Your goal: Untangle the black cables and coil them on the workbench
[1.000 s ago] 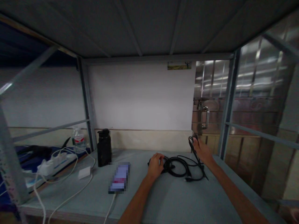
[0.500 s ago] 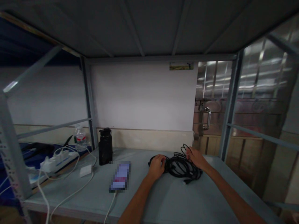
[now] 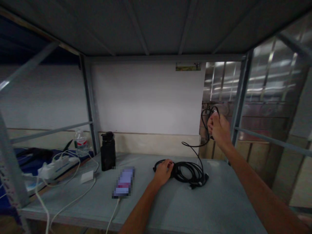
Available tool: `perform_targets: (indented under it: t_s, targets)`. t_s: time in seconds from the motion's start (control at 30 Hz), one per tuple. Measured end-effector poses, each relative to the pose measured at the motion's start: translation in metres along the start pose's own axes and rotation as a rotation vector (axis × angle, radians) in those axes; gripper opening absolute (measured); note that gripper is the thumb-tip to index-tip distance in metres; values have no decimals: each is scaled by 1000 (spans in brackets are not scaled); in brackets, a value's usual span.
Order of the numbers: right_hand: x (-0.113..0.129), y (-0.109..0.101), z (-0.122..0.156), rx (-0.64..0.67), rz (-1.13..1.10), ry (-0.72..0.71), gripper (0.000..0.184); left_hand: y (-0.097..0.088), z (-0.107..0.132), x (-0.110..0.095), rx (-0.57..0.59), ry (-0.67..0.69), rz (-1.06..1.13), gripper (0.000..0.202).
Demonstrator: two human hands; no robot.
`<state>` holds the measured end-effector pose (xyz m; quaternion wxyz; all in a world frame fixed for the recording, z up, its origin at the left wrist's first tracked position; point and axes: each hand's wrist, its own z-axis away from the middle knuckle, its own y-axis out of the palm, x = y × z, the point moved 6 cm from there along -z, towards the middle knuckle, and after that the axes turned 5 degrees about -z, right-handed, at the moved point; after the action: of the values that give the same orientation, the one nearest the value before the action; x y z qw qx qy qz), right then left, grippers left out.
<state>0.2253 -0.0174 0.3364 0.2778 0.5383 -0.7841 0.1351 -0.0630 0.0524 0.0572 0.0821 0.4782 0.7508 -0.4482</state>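
Right hand [image 3: 218, 129] now raised, lifting one strand off the thin black coiled cable [image 3: 188, 171].
Fingers pinch the strand high; left hand [image 3: 163, 170] clamps coil's left end mid-shelf, near grey shelf board's [image 3: 219, 208] back edge.

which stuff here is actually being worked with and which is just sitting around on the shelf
In hand:
- black cable, coiled on the shelf
- left hand, pressing on the coil
- right hand, holding a strand of it up in the air

Lying about:
- black bottle
- phone on a white lead
- white power strip
- clear water bottle
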Motion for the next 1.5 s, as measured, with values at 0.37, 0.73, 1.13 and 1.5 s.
perform_targets:
  t_s: [0.37,0.73,1.13,1.5]
  targets:
    - [35,78,44,25,-83,-121,53,14,-5,-19,191,-242,890,91]
    - [-131,145,220,739,560,3,48,16,-4,18,51,-616,1191,30]
    - [-146,151,251,928,545,8,42,8,-8,23,20,-754,1274,42]
    - [-149,147,247,788,441,-9,6,-14,-15,7,11,-528,1380,30]
